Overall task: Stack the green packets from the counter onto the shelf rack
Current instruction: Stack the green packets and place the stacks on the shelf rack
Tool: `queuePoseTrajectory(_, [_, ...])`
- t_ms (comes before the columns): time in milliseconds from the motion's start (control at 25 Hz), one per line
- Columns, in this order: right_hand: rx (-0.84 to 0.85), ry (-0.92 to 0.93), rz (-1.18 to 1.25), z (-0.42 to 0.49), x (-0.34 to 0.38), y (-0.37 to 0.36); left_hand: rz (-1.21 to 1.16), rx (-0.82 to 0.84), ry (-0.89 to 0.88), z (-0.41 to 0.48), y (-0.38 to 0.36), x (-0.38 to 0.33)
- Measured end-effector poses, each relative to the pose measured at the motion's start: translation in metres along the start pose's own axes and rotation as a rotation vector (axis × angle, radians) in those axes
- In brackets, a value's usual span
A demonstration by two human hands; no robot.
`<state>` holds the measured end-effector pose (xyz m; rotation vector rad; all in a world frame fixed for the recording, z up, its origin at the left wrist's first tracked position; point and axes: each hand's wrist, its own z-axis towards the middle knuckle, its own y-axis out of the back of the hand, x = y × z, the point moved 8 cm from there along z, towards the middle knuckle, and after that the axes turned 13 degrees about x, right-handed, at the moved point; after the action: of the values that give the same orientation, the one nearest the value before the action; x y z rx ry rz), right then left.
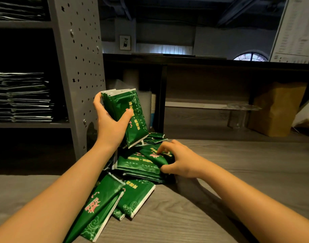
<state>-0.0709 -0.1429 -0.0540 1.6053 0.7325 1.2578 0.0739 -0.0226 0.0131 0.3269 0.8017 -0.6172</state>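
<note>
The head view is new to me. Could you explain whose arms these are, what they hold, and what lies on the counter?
There is no machine. A person wears a camera on the head; it looks down at their own bare arms. The left hand grips an upright bundle of green packets. The right hand grips the top of a pile on the counter. Loose packets lie nearer the camera. At left stands the grey rack, with stacks on its shelves.

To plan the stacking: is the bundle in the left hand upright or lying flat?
Upright, slightly tilted: the left hand holds the bundle on end, sealed edges on top.
</note>
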Motion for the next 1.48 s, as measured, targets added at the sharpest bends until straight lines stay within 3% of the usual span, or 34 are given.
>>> queuePoseTrajectory(80, [0.041, -0.091, -0.022, -0.002, -0.020, 0.004, -0.017, 0.012, 0.003, -0.001, -0.003, -0.001])
queuePoseTrajectory(240, [0.090, -0.181, 0.197, -0.002, -0.046, 0.002, -0.038, 0.044, 0.022, -0.004, -0.011, -0.002])
queuePoseTrajectory(320, [0.086, -0.204, 0.145, -0.003, -0.048, 0.003, -0.049, 0.043, 0.029, -0.005, -0.014, -0.005])
queuePoseTrajectory(480, [-0.089, -0.181, 0.214, -0.010, -0.049, 0.027, -0.102, 0.087, 0.068, -0.009, -0.026, -0.009])
queuePoseTrajectory(560, [-0.271, -0.133, 0.378, -0.017, -0.051, 0.047, -0.145, 0.131, 0.104, -0.011, -0.033, -0.008])
queuePoseTrajectory(680, [-0.489, 0.035, 0.885, -0.030, -0.048, 0.067, -0.212, 0.197, 0.188, -0.015, -0.042, -0.003])
queuePoseTrajectory(800, [-0.407, 0.201, 1.231, -0.029, -0.026, 0.062, -0.265, 0.245, 0.255, -0.019, -0.050, 0.001])
queuePoseTrajectory(880, [-0.327, 0.268, 1.205, -0.023, -0.006, 0.050, -0.302, 0.247, 0.282, -0.022, -0.054, 0.001])
queuePoseTrajectory(1160, [-0.319, 0.431, 0.956, -0.017, 0.029, 0.032, -0.386, 0.250, 0.272, -0.039, -0.073, -0.010])
queuePoseTrajectory(1480, [-0.100, 0.448, 0.751, -0.015, 0.037, 0.025, -0.328, 0.304, 0.276, -0.034, -0.069, -0.008])
